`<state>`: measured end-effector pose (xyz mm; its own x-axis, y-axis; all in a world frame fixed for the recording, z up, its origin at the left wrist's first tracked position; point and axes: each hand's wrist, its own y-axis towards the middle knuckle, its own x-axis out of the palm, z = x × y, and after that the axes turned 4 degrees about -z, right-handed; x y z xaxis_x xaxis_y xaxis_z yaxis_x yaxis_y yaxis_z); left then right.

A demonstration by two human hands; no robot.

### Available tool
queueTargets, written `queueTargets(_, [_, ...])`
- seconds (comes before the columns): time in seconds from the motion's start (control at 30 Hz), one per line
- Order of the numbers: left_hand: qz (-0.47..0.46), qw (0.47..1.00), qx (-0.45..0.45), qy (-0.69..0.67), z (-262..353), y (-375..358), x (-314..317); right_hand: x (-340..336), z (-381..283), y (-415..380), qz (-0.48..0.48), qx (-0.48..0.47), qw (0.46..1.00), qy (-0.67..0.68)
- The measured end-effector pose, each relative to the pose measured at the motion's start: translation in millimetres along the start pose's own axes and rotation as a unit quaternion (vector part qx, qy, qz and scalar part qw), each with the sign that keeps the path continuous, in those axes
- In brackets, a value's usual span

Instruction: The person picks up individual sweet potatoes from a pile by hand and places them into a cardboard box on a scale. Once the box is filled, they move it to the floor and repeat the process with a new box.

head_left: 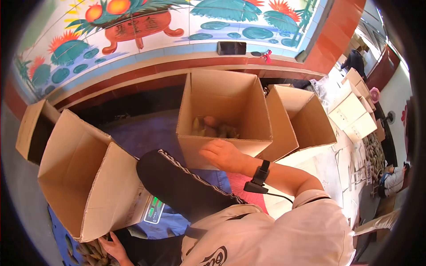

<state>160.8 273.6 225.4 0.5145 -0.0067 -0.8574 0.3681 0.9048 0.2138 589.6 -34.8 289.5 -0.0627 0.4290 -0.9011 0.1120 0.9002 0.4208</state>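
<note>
My right hand [220,155], a black strap [262,173] on its wrist, is closed with fingers curled, right at the near rim of an open cardboard box [224,84]. What it holds, if anything, is hidden. Reddish and yellowish-brown produce [213,126] lies at the bottom of that box. Low on the left, my left hand [115,249] has its fingers apart, touching a pile of elongated brownish produce [91,253]. A tall open carton [73,173] stands tilted just above it. Between the carton and my leg, a scale display [154,209] glows green.
Another open carton [306,115] stands to the right, and a smaller one [35,131] at far left. A phone [231,48] sits on the ledge below the painted tile wall. Blue sheeting [146,128] covers the floor. A person [392,181] is at far right beside more produce [373,155].
</note>
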Motion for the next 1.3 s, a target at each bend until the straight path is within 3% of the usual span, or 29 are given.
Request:
queueTargets(0.03, [-0.001, 1.0, 0.005, 0.0, -0.9, 0.4, 0.6, -0.9, 1.2, -6.3, 0.002, 0.004, 1.0, -0.001])
queueTargets(0.1, [0.014, 0.999, 0.007, 0.039, -2.3, -0.1, 2.7, -2.0, 5.3, -29.9, -0.162, 0.059, 0.985, -0.008])
queueTargets(0.23, [0.016, 0.999, 0.023, 0.024, -17.8, 1.9, 7.8, 31.5, 29.2, -101.2, -0.118, 0.031, 0.992, -0.015])
queueTargets(0.3, [-0.002, 1.0, 0.005, 0.019, -10.8, 2.7, 3.5, 42.5, 45.0, -140.1, -0.221, 0.087, 0.971, -0.026])
queueTargets(0.47, [-0.001, 1.0, 0.01, 0.03, -27.2, 4.9, 8.5, 77.1, 64.3, -207.3, -0.221, 0.135, 0.966, -0.009])
queueTargets(0.53, [0.004, 0.999, 0.016, 0.035, -28.9, 5.3, 8.6, 81.1, 68.4, -220.8, -0.362, 0.264, 0.893, -0.032])
queueTargets(0.57, [0.003, 0.999, 0.018, 0.036, -27.5, 5.5, 7.7, 81.1, 72.1, -225.9, -0.362, 0.263, 0.894, -0.03])
queueTargets(0.63, [0.005, 0.999, 0.017, 0.037, -28.0, 3.8, 6.9, 78.3, 83.9, -235.6, -0.442, 0.37, 0.812, -0.092])
queueTargets(0.77, [0.023, 0.997, 0.022, 0.075, -35.5, 1.6, 11.2, 60.2, 95.3, -248.7, -0.402, 0.341, 0.843, -0.106])
queueTargets(1.17, [0.042, 0.992, 0.056, 0.106, -33.7, -0.8, 11.7, 73.8, 95.6, -245.1, -0.435, 0.353, 0.818, -0.132])
queueTargets(1.23, [0.02, 0.995, 0.026, 0.099, -29.9, -1.6, 9.5, 70.5, 89.6, -242.2, -0.324, 0.356, 0.86, -0.168])
queueTargets(1.3, [0.021, 0.995, 0.026, 0.098, -30.4, -0.9, 11.3, 70.9, 89.5, -240.8, -0.324, 0.372, 0.856, -0.155])
